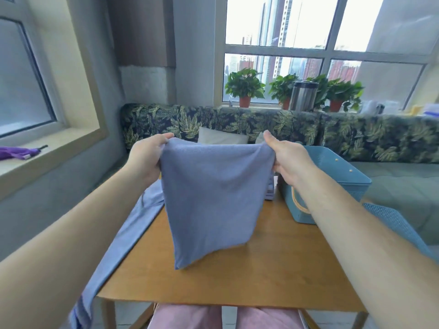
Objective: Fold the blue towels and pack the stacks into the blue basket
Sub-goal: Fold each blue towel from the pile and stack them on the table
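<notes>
Raised blue towel (213, 198) partly hides folded stack (270, 192) beside blue basket (332, 172).

2 outstretched arms, left hand (147, 157) and right hand (288, 160) level, fingers (278, 168) pinched.

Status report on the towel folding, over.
Left hand and right hand pinch towel top corners, over table. Basket at right. Another towel drapes left edge; nothing blocking.

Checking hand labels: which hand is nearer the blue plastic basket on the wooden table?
Right. The right hand pinches a corner of the blue-grey cloth towel just beside the blue plastic basket; the left hand holds the far corner.
</notes>
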The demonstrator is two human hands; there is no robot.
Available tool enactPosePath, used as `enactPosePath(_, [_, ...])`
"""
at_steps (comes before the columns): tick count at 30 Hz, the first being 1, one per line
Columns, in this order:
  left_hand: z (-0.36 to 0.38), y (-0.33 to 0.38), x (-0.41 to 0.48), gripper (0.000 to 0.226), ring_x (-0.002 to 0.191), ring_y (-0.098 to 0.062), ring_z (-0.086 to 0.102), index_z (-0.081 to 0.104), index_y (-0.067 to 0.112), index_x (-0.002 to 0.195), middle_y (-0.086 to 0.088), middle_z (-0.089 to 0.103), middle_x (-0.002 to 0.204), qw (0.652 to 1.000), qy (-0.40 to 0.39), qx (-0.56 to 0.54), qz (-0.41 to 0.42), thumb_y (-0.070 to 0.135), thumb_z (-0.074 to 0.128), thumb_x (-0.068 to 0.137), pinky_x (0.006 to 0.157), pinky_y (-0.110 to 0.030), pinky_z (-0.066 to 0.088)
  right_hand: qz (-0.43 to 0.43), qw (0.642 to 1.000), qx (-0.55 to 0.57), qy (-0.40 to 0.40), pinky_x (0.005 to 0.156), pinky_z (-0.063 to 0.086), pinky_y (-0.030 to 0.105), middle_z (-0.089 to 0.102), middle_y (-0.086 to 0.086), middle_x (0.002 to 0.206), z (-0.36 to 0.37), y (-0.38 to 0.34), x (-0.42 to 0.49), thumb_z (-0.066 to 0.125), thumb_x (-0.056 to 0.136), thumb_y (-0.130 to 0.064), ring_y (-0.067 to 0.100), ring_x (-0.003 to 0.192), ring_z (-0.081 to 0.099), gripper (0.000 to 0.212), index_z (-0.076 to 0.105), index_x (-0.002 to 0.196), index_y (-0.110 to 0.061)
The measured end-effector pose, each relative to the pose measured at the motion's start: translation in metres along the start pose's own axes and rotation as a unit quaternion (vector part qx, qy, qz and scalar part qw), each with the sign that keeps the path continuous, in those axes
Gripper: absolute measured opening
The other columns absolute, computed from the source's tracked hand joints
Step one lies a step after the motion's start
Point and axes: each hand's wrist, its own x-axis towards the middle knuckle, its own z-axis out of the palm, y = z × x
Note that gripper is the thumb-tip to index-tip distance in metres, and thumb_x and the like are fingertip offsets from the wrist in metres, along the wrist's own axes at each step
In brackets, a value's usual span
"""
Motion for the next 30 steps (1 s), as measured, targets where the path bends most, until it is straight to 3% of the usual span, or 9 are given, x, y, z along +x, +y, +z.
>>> enactPosePath(4, [-0.005,0.029,-0.008,0.017,0.084,-0.024,0.068,0.077,0.012,0.103,-0.010,0.076,0.097,0.998,-0.022,0.013,0.056,0.011,0.067,0.089,0.077,-0.036,0.057,-0.033,0.999,0.024,0.031,0.077,0.058,0.043,0.071,0.017,0.111,-0.007,-0.024,-0.005,0.081,0.085,-0.032,0.028,0.091,0.069,0.038,0.067,0.105,-0.002])
enactPosePath(7, [-0.007,0.046,-0.014,0.009,0.076,-0.017,0.057,0.077,0.022,0.093,0.003,0.070,0.080,0.989,0.009,0.088,0.121,0.021,0.067,0.095,0.067,-0.030,0.047,-0.065,0.996,0.069,-0.001,0.060,0.055,0.031,0.069,0.015,0.104,-0.017,-0.043,-0.018,0.076,0.089,-0.013,0.021,0.077,0.068,0.026,0.061,0.110,-0.010])
enactPosePath(9, [-0.008,0.056,-0.021,0.013,0.069,-0.014,0.050,0.077,0.026,0.088,0.006,0.062,0.071,0.977,0.018,0.138,0.161,0.030,0.067,0.096,0.065,-0.030,0.043,-0.086,0.991,0.093,-0.048,0.064,0.057,0.033,0.072,0.014,0.101,-0.023,-0.056,-0.030,0.070,0.092,-0.005,0.021,0.078,0.069,0.029,0.065,0.117,-0.018])
enactPosePath(11, [-0.007,0.067,-0.028,0.012,0.067,-0.013,0.049,0.077,0.027,0.089,0.002,0.062,0.075,0.967,0.015,0.164,0.192,0.033,0.068,0.095,0.065,-0.030,0.043,-0.102,0.986,0.085,-0.096,0.072,0.058,0.034,0.074,0.013,0.103,-0.027,-0.067,-0.040,0.065,0.094,0.000,0.021,0.085,0.070,0.031,0.070,0.118,-0.019])
enactPosePath(14, [-0.002,0.081,-0.034,0.009,0.065,-0.006,0.055,0.079,0.027,0.091,0.010,0.070,0.077,0.964,0.007,0.167,0.208,0.030,0.070,0.093,0.062,-0.024,0.044,-0.122,0.985,0.047,-0.116,0.075,0.057,0.031,0.076,0.011,0.107,-0.033,-0.079,-0.047,0.062,0.093,0.001,0.019,0.086,0.070,0.030,0.076,0.111,-0.018])
enactPosePath(17, [0.005,0.086,-0.033,0.009,0.062,-0.002,0.057,0.079,0.027,0.093,0.011,0.072,0.080,0.962,0.002,0.188,0.199,0.026,0.070,0.092,0.055,-0.017,0.043,-0.139,0.987,0.017,-0.081,0.068,0.055,0.027,0.077,0.004,0.105,-0.037,-0.086,-0.043,0.066,0.091,-0.005,0.015,0.083,0.070,0.024,0.079,0.104,-0.020])
enactPosePath(23, [0.017,0.069,-0.009,0.015,0.064,-0.010,0.057,0.076,0.025,0.094,0.005,0.072,0.084,0.967,-0.009,0.211,0.142,0.012,0.073,0.087,0.058,-0.022,0.044,-0.107,0.994,-0.008,-0.035,0.070,0.054,0.027,0.077,0.005,0.094,-0.033,-0.074,-0.010,0.071,0.088,-0.001,0.019,0.084,0.068,0.018,0.080,0.093,-0.016])
enactPosePath(26, [0.023,0.062,0.011,0.020,0.066,-0.014,0.051,0.077,0.027,0.091,0.003,0.068,0.079,0.965,-0.006,0.228,0.127,0.009,0.074,0.083,0.059,-0.024,0.040,-0.100,0.994,-0.029,-0.021,0.074,0.056,0.030,0.077,0.008,0.103,-0.026,-0.068,0.013,0.072,0.085,-0.001,0.019,0.087,0.069,0.021,0.080,0.094,-0.019])
enactPosePath(30, [0.028,0.069,0.037,0.022,0.074,-0.013,0.058,0.076,0.031,0.088,0.007,0.072,0.084,0.960,-0.001,0.241,0.141,0.010,0.075,0.081,0.068,-0.021,0.044,-0.112,0.993,-0.044,-0.004,0.090,0.059,0.035,0.077,0.000,0.110,-0.022,-0.069,0.040,0.076,0.083,-0.007,0.019,0.099,0.070,0.025,0.081,0.098,-0.027])
